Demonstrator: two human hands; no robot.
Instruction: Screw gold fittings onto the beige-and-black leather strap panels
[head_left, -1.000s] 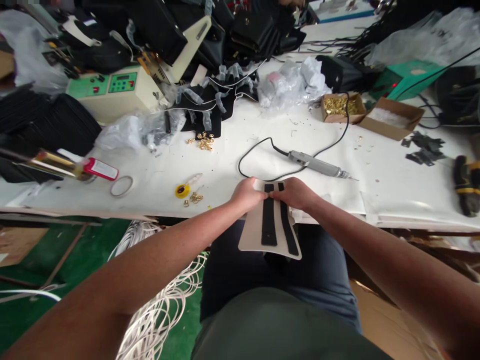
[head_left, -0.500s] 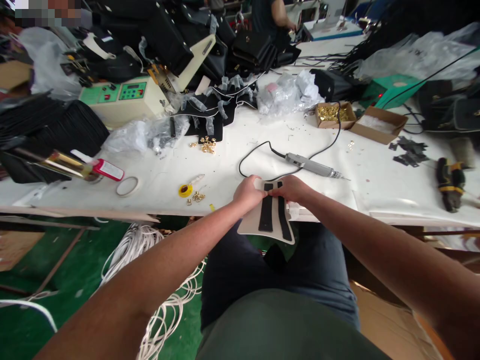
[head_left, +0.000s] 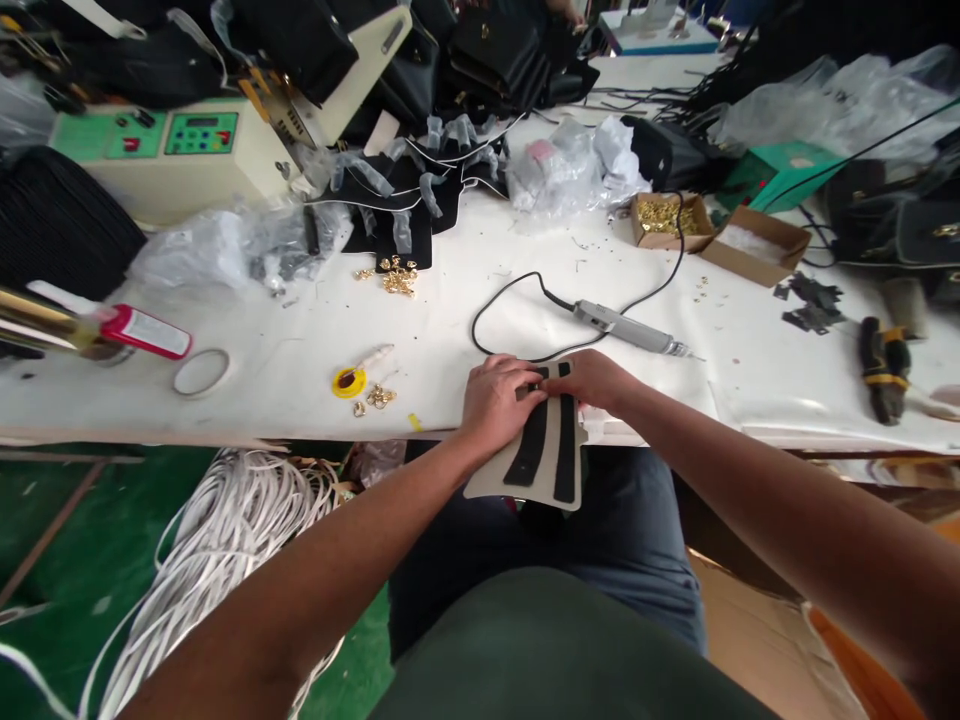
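A beige panel [head_left: 546, 447] with two dark strips [head_left: 530, 455] along it lies at the table's front edge, its near end sticking out over my lap. My left hand [head_left: 499, 400] rests across the panel's left side, fingers bent and thumb pressed against the left strip. On the right, my right hand [head_left: 600, 382] pinches the panel near its far end, fingertips close to those of the left. Just beyond the hands lies a grey pen-like power tool [head_left: 630, 328] with a black cord. The panel's underside is hidden.
Gold hardware pieces [head_left: 399, 276] lie in a pile left of the cord. Nearby are a yellow-rimmed spool [head_left: 349, 381], a tape ring [head_left: 201, 372] and a red bottle [head_left: 150, 330]. Pliers [head_left: 885, 370] and small cardboard boxes [head_left: 757, 245] are at right. White cords [head_left: 217, 560] heap on the floor.
My left hand has gone from pinching the panel's far end to lying flatter across its left side. The panel's near end has come slightly closer to me. The camera view has shifted.
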